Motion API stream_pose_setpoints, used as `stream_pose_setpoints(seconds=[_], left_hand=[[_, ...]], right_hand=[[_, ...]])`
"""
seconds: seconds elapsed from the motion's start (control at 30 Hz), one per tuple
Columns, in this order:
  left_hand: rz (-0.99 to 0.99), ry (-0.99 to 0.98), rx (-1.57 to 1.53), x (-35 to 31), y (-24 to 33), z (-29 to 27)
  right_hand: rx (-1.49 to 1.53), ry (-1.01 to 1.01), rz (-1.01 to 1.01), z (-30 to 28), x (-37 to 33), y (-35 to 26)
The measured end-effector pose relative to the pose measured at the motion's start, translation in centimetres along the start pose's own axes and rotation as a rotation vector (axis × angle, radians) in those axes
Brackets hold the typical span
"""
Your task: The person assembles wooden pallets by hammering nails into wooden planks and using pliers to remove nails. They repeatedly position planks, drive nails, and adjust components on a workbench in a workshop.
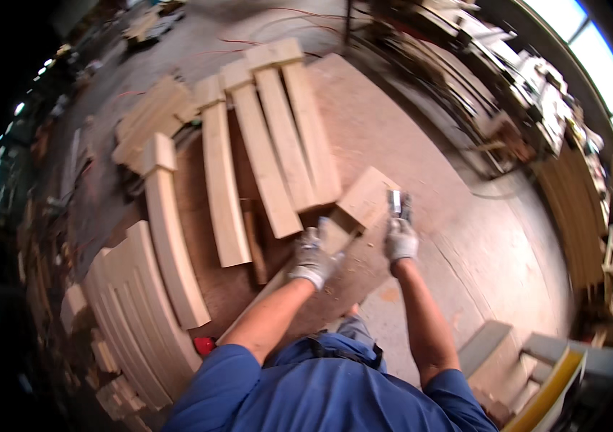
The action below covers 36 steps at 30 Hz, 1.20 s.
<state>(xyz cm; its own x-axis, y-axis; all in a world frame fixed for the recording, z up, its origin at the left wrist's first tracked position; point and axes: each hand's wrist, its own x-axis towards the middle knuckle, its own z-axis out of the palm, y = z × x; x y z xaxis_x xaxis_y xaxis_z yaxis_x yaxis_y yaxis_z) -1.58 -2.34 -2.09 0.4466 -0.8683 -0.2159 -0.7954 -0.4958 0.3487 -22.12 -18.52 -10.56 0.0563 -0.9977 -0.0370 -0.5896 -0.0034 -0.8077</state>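
My left hand (311,258), in a pale work glove, lies over the shaft of a wooden post (341,232), its thumb and fingers apart. The post runs from a broad square block at its far end down toward my left side. To the right of that block, my right hand (401,240), also gloved, is closed around a hand tool (396,205) with a shiny rectangular metal part and a dark part beside it. Blur hides the tool's exact kind. It is held beside the block's right edge.
Several similar block-ended posts (224,183) lie ahead and left on a brown board (364,93). Curved wooden pieces (130,309) are stacked at left. A red object (205,345) sits near my left arm. Boards and a yellow-edged item (547,392) stand at lower right.
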Motion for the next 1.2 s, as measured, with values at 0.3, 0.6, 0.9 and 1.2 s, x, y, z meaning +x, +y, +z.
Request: stream_pose_setpoints(seconds=[0.3,0.6,0.9,1.2], left_hand=[[0.003,0.048,0.001,-0.2,-0.3,0.3],[-0.004,0.031,-0.015,-0.2,-0.3,0.0],[-0.029,0.02,-0.024,-0.3,-0.8,0.1],[-0.044,0.002,-0.009,-0.1,-0.3,0.0]], right_hand=[[0.037,-0.104,0.225,-2.6,2.6,-9.6],[-0.074,-0.106,0.049,-1.7,-0.1,-6.5],[0.157,-0.24,0.239,-5.4,-3.9,-7.3],[0.05,-0.388,0.301,-7.9,-2.1,-9.3]])
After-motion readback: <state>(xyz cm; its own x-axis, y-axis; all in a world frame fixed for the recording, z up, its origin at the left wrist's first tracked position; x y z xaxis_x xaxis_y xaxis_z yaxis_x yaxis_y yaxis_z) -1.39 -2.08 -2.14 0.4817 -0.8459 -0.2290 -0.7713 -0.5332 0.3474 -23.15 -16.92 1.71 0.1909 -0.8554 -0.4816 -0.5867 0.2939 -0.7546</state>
